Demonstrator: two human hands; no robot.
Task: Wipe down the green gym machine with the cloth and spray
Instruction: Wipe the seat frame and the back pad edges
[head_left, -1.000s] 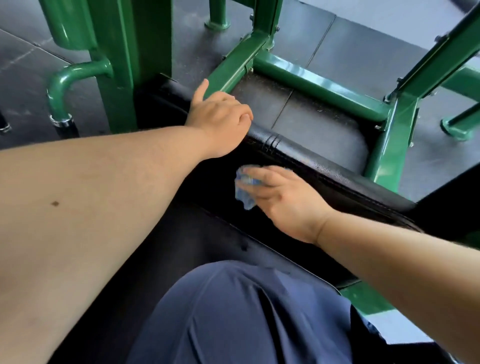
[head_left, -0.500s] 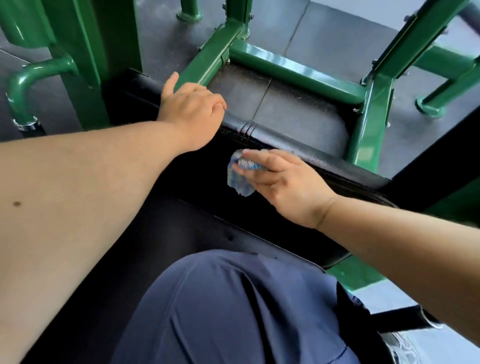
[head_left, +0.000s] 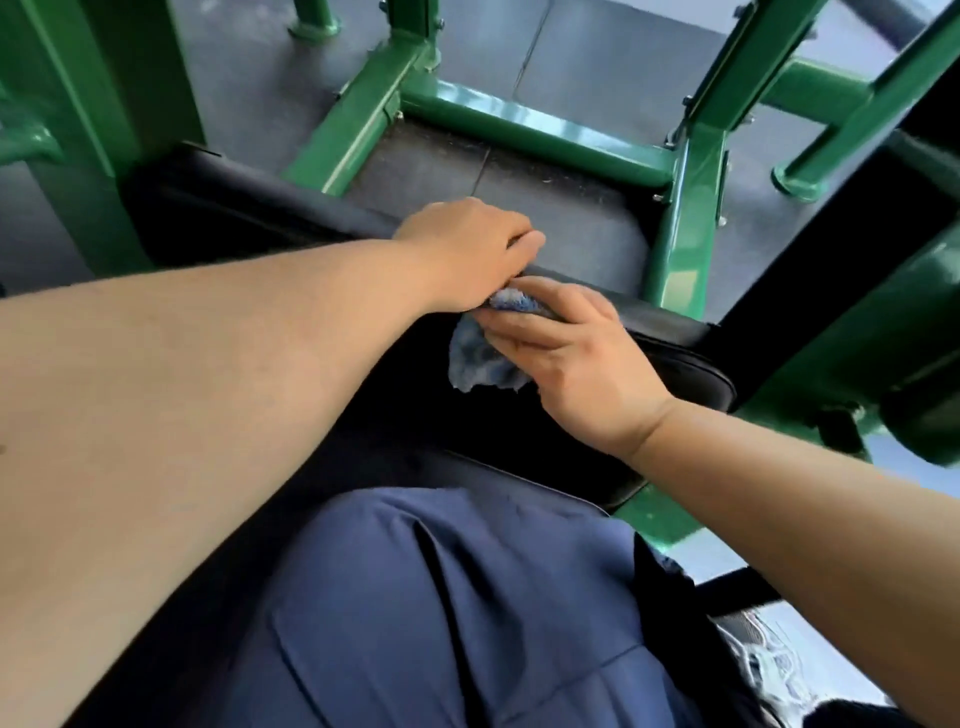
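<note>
The right hand (head_left: 576, 358) grasped a crumpled blue cloth (head_left: 480, 358), its fingers (head_left: 524, 332) laid over the bunched fabric with the thumb on top, pressing it against the near face of the machine's black pad (head_left: 675, 338). The cloth's loose end hung just below those fingers. The left hand (head_left: 467, 249) rested on the pad's upper edge directly above the right-hand fingers and touched them at the cloth. Its own fingers were clenched into a loose fist with nothing seen inside. Beyond both sets of fingers, the green machine frame (head_left: 535, 130) formed a rectangle of bars on the dark rubber floor (head_left: 566, 57), with upright posts to either side. Nearer than the fingers, a leg in navy trousers (head_left: 467, 597) filled the lower view, and a patterned shoe (head_left: 763, 660) showed low on the right.
</note>
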